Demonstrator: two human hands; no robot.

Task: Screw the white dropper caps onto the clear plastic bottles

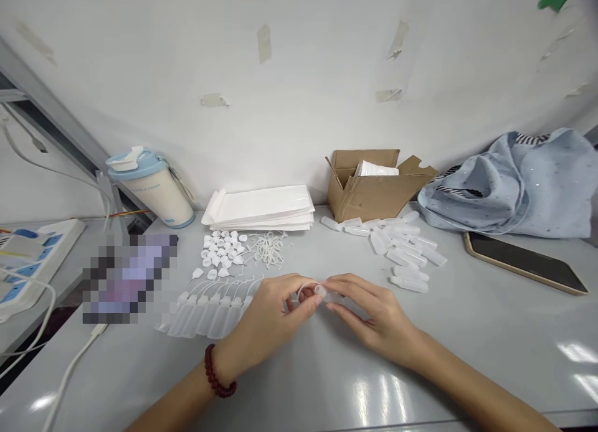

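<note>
Pixelated object [129, 279] unreadable; fingers [306, 295] hide bottle [331, 295]

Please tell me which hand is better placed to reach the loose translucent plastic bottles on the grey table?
Right, probably: the right hand lies nearer the loose bottles, while the left hand sits farther off.

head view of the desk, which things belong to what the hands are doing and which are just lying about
Belongs:
left hand and right hand holding a small translucent plastic bottle
row of translucent plastic bottles
heap of white plastic caps
loose translucent plastic bottles

Lying about:
black smartphone
pale blue cloth bag
cream-and-blue tumbler
white power strip
</note>
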